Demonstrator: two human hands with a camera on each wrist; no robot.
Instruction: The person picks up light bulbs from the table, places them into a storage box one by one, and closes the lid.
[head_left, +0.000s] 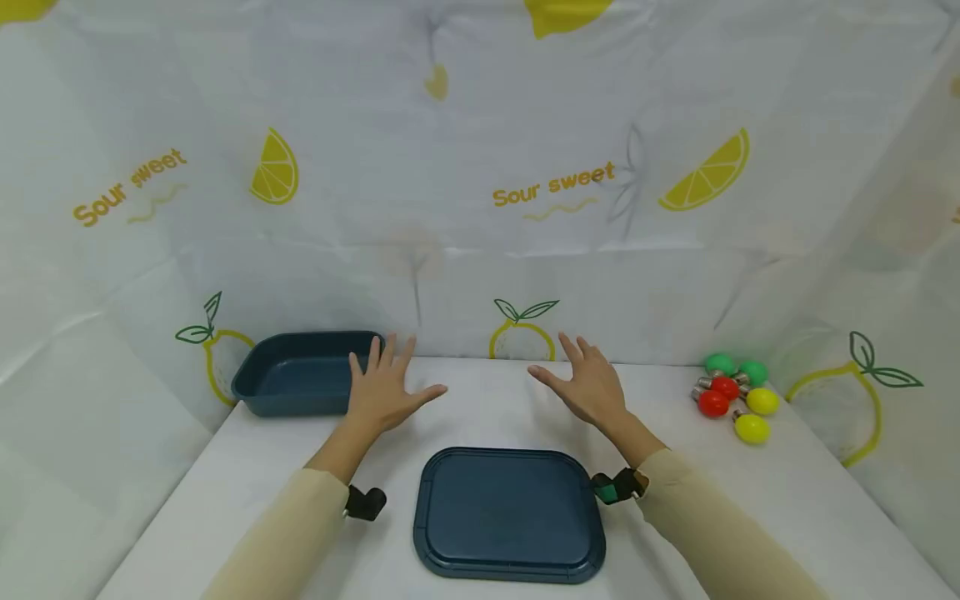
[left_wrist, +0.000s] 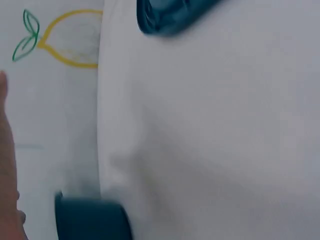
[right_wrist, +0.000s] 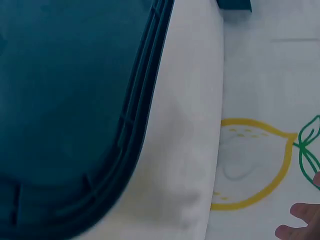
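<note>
Both hands hover over the white table with fingers spread, holding nothing. My left hand is nearest to a dark blue rectangular tub at the back left and hides its right end. At the other side, my right hand is raised beyond the far right corner of a flat dark blue lid. That lid lies near the front middle, between the forearms. In the left wrist view only an edge of the left hand shows; in the right wrist view, a few fingertips.
At the back right lies a cluster of coloured bulbs with metal screw bases: green, red and yellow. A white curtain with lemon prints hangs behind the table and along its sides.
</note>
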